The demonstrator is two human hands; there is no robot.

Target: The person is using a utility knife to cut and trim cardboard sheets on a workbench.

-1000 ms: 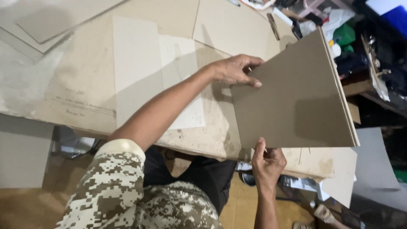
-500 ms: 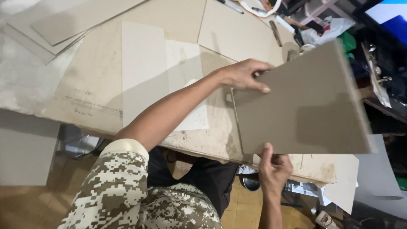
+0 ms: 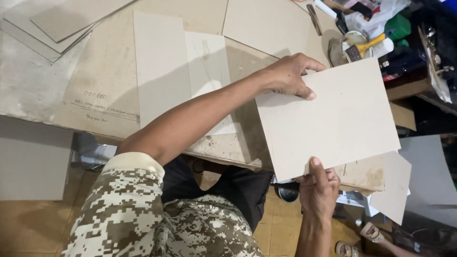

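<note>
Both hands hold one grey board sheet (image 3: 333,119) flat, just above the bench (image 3: 28,90) at its near-right edge. Left hand (image 3: 290,76) clamps the sheet's top-left corner: fingers curl over the top face, thumb tip pressed on the face near the edge. Right hand (image 3: 318,188) pinches the near edge from below, thumb on top, the other fingers under the sheet and out of sight. So both grips are closed on the sheet.

Sheet is roughly square, slightly turned, its far-right corner pointing twd the clutter at the right. It overlaps the bench edge and covers part of a stained brown board (image 3: 366,173) under it.

On the bench, left of the sheet: a tall pale strip (image 3: 159,66) lying flat, a whiter sheet (image 3: 207,62) just beside it and partly under the left forearm. Stack of grey boards (image 3: 62,24) at far left corner. Far right: a round tin (image 3: 345,45) w/ a yellow-handled brush (image 3: 364,47) across it, green bottle (image 3: 397,26) near. Camo sleeve (image 3: 128,200) at bottom. Floor is wood-tone tile (image 3: 28,228).
</note>
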